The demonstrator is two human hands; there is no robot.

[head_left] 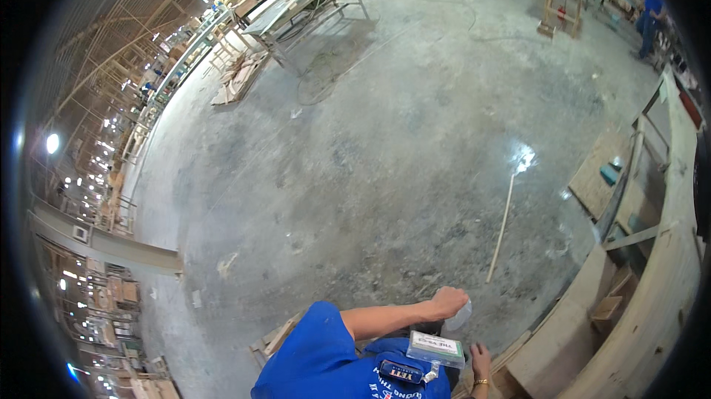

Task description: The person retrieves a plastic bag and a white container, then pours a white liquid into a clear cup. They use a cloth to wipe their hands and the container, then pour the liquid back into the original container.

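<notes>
At the left edge of the frame, a pale beam [111,241] extends inward above the grey concrete floor [333,177]. At the upper left, flat wooden pieces [241,77] lie stacked on the floor, just beside a long worktop [296,5] on metal legs. At the lower centre, the left upper arm is covered by a blue sleeve [307,351]; the bare forearm [389,320] extends from it toward the right, across the front of the torso and rising slightly. The left hand [448,302] is at the end of this forearm, back of the hand uppermost, with its fingers curled together and clamped on a translucent object [461,316]. This object is at the lower centre-right of the frame, directly below the knuckles and partly covered by them. A clear badge holder [437,349] is positioned on the chest, below the object. To the right of the badge holder, the right hand [481,361] points upward in the frame, with a gold-coloured band [481,381] at the wrist; whether its fingers are apart or together cannot be told. A thin stick [501,229] lies on the floor, right of centre. A wooden structure [678,199] occupies the right edge.
</notes>
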